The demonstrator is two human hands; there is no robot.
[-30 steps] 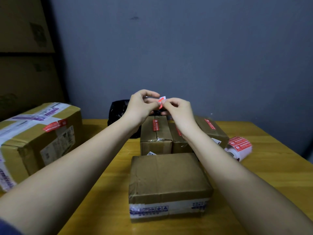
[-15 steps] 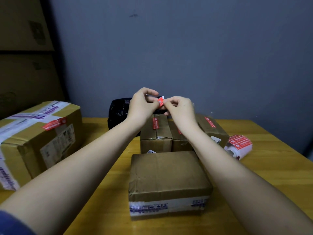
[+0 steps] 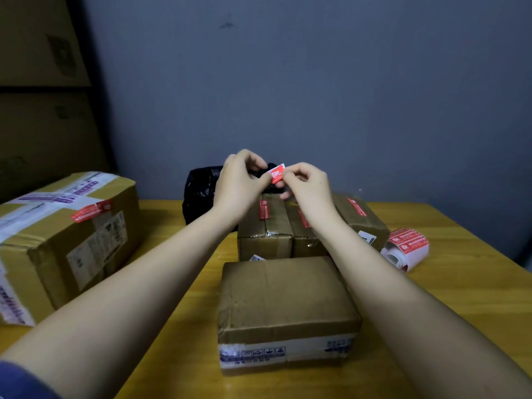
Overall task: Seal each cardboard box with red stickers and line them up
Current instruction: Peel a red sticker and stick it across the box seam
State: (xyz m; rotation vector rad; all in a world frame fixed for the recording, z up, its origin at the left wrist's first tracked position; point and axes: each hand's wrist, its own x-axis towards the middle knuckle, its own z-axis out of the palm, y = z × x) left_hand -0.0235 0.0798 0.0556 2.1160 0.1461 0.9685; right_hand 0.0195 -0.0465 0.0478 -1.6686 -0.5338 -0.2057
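My left hand [image 3: 239, 182] and right hand [image 3: 309, 185] both pinch one small red sticker [image 3: 277, 174], fingers curled tight. Right under this grip sit three stickered boxes [image 3: 264, 226]. Nearer me, below, lies the plain box [image 3: 285, 295].

The small rectangular paper sticker [image 3: 277, 174] is red with white print. The flat brown cardboard box [image 3: 286, 300] near the front edge of the yellow wooden tabletop [image 3: 460, 283] has a white band with blue symbols. The roll of stickers [image 3: 406, 249] at the right edge is red and white.
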